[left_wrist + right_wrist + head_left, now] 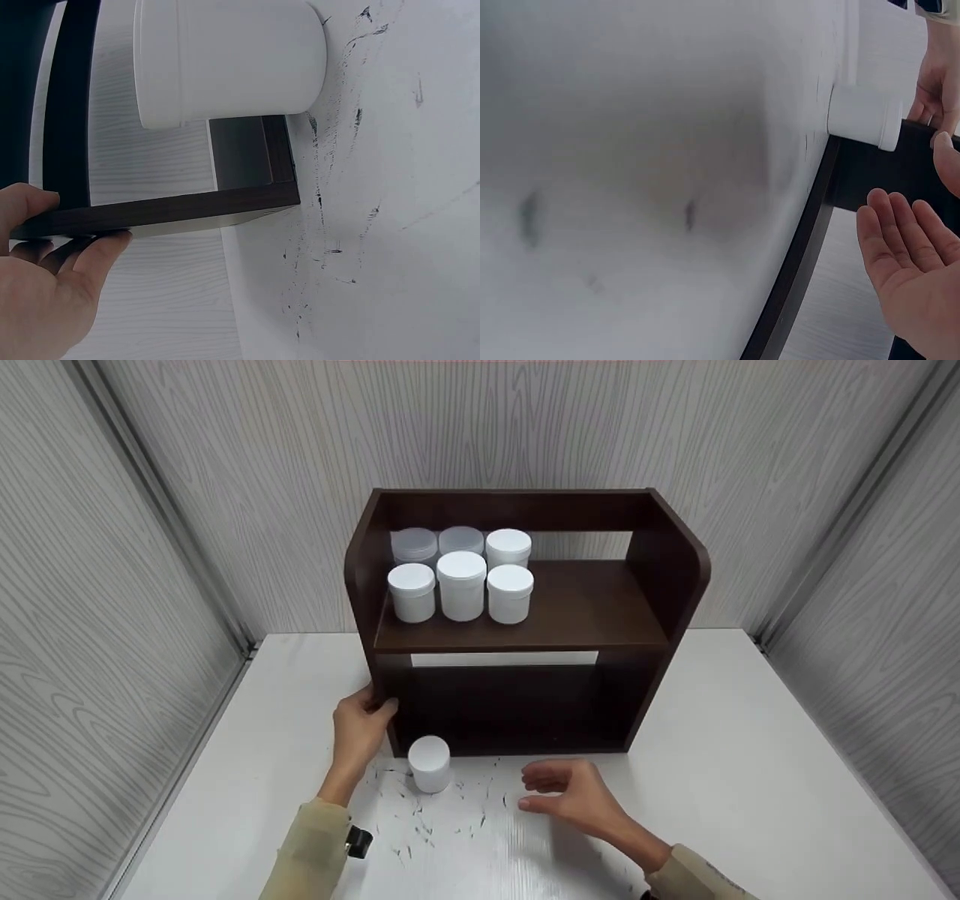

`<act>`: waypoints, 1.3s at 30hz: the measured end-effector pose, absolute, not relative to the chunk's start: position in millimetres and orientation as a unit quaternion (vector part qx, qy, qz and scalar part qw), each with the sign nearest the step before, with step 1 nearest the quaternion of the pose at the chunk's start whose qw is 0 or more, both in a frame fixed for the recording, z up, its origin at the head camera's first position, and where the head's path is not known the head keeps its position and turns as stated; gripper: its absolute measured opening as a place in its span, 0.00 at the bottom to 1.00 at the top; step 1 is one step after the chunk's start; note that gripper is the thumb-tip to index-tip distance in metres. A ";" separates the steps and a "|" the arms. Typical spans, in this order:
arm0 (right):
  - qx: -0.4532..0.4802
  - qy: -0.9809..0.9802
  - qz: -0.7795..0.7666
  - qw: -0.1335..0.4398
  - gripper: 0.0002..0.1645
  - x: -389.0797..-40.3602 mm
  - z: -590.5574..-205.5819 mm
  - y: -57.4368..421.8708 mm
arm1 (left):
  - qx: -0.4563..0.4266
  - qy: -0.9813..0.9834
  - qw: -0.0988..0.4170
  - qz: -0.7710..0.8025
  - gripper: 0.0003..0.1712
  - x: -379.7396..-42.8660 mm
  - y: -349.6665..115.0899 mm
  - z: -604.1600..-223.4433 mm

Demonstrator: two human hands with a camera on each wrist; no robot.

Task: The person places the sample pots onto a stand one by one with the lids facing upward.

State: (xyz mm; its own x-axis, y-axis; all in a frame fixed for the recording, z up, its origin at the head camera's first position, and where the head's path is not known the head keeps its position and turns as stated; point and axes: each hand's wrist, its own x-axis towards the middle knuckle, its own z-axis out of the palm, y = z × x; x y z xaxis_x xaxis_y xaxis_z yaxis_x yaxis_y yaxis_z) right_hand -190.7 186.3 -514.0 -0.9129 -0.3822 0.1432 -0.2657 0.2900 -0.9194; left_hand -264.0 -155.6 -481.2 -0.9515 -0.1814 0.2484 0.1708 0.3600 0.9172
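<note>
A dark brown two-tier shelf (592, 600) stands on a white table. My left hand (360, 731) grips the front edge of its left side panel (187, 210), thumb on one face and fingers on the other. Just in front of the shelf's lower left corner, a white lidded jar (430, 765) stands upright on the table, right of that hand. To the right of the jar, my right hand (574, 795) hovers over the table with thumb and fingers spread apart, holding nothing; its palm and extended fingers (904, 232) show in the right wrist view.
On the upper tier's left half stand several white lidded jars (462, 589) in two rows. The lower tier (502, 709) is dark inside. Grey wood-grain panels (225, 495) enclose the table (750, 780) at the back and sides. Dark scuff marks streak the tabletop near the single jar.
</note>
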 end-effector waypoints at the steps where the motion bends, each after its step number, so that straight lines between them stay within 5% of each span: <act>1: -0.206 0.800 -0.561 0.054 0.25 -192.7 -514.7 181.9 | 0.002 -0.810 0.155 -0.566 0.26 -264.0 -155.8 -481.3; 39: -0.246 0.793 -0.550 0.093 0.47 -261.4 -527.7 62.6 | 0.015 -0.802 0.155 -0.577 0.24 -264.3 -156.8 -480.8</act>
State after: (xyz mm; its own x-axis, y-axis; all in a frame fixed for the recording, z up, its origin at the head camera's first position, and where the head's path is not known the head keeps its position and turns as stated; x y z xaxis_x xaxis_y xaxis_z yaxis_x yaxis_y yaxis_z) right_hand -261.4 62.6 -527.7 -0.8616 -0.4923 0.1234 -0.2878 0.2737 -0.9177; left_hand -264.3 -156.8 -480.8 -0.9518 -0.2019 0.2309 0.1551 0.3327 0.9302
